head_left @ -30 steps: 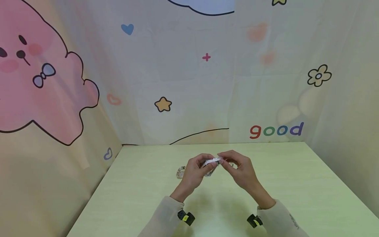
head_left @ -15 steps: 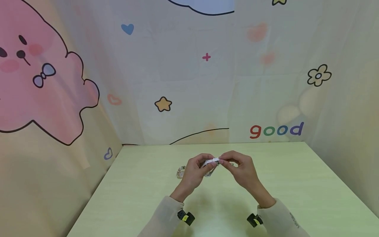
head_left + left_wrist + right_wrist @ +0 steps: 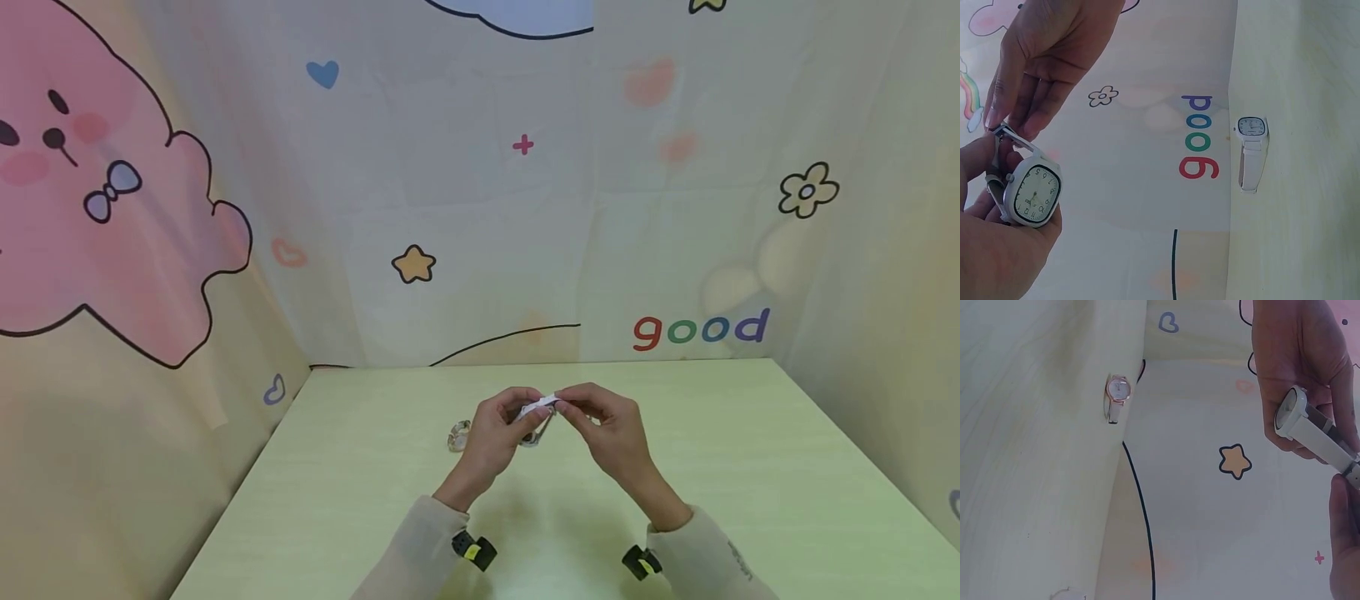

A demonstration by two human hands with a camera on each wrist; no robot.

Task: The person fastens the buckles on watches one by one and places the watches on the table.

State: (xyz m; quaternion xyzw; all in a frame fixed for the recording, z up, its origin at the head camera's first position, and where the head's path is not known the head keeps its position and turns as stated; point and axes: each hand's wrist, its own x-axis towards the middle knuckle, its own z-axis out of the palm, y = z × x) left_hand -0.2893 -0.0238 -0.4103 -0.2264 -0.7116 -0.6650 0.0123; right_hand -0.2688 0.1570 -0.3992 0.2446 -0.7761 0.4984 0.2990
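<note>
**White watch [image 3: 1037, 195] held above the desk [image 3: 330, 517], both hands engaged**

Nearest the person, pale sleeves [image 3: 416, 546] with black wrist units [image 3: 474, 551] extend over the desk; its near edge is out of view.

Beyond them, the left hand [image 3: 491, 433] grips the white watch, fingers and thumb clamped on the square case and strap. In my judgement, work at this strap goes best with that hand bracing the case, the thumb off the dial, and the other hand guiding the band along its own line; twisting could crease it.

The right hand [image 3: 615, 425] pinches the strap end [image 3: 1351, 470], thumb and fingertips brought together on it with hardly any gap. Whether the buckle is fastened I cannot tell.

Farther back, a round watch [image 3: 1119, 389] rests left of the desk's middle, towards the far edge. A second square watch [image 3: 1252, 127] sits near the far edge, right of middle, mostly hidden from the head camera. Neither touches a hand.

At the far edge rises a printed backdrop [image 3: 465, 183].
</note>
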